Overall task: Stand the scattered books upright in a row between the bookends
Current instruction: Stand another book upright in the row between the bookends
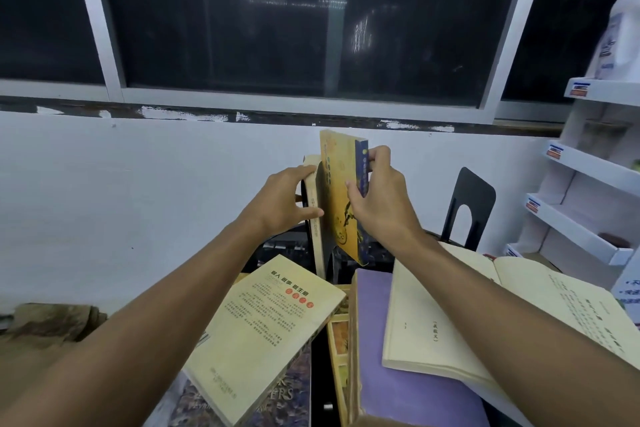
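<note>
Books lie scattered over the bench [318, 374], and only two are off it. The right hand [379, 204] has its fingers [377, 154] closed around the spine edge of a yellow book [337, 191], thumb across the cover, holding it nearly upright with its long axis running up and down and the top leaning a little leftward. Just to its left, the left hand [284, 199] is closed on a cream book [313, 218] that stands on end, steadying it; a dark panel shows between the two, perhaps the near bookend, though I can't say for certain. The black bookend [472, 204] stands well off to the right. I'd judge the yellow book must drop straight down and press leftward against the cream one. Nearer the person lie a pale yellow book [263, 333] flat on the left, a purple book [398, 374], and an open book [485, 322] on the right, nearest the right arm.
</note>
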`<state>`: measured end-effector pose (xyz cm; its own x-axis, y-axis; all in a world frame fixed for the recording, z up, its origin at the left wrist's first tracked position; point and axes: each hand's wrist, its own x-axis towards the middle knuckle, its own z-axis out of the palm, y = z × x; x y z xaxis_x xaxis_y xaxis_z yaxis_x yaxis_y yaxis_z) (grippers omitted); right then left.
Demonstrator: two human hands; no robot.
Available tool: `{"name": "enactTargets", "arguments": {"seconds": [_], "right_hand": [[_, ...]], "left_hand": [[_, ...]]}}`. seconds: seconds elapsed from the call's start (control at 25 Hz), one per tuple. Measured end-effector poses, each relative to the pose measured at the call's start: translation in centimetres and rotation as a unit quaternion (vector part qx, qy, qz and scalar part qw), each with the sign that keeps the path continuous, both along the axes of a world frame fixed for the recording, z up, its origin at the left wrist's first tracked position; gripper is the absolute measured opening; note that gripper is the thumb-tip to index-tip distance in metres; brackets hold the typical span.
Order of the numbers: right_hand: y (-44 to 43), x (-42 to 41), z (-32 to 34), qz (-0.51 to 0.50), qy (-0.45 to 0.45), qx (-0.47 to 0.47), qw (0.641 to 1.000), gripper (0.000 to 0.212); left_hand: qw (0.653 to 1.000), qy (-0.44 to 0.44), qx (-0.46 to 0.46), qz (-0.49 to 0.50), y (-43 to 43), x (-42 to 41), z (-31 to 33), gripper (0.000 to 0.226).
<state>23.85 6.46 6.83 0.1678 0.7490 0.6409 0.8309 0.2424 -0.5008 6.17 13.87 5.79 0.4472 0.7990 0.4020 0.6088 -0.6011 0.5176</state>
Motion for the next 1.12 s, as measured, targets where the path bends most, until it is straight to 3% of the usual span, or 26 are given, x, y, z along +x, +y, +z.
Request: {"name": "enactTargets", "arguments": {"seconds": [0.32,0.76,0.92,1.12], "right_hand": [[2.5,-0.6,-3.1,0.030,0.030,-0.017,0.999,0.029],[4.3,-0.1,-4.9,0.078,0.071,-0.069,0.992,0.039],[4.4,1.7,-4.7,0.125,0.070,-0.156,0.977,0.054],[4.5,3.8,-4.8,0.213,0.129,-0.247,0.937,0.070]], "left_hand": [[0.999,-0.041,-0.020,0.003,-0.1,-0.2,-0.8,0.087],[0.995,-0.080,-0.049,-0.014,-0.4,-0.5,-0.9,0.083],[0.996,-0.077,-0.037,-0.017,-0.6,-0.3,-0.9,0.082],[0.994,-0.087,-0.054,-0.030,-0.3,-0.3,-0.8,0.083]]}}
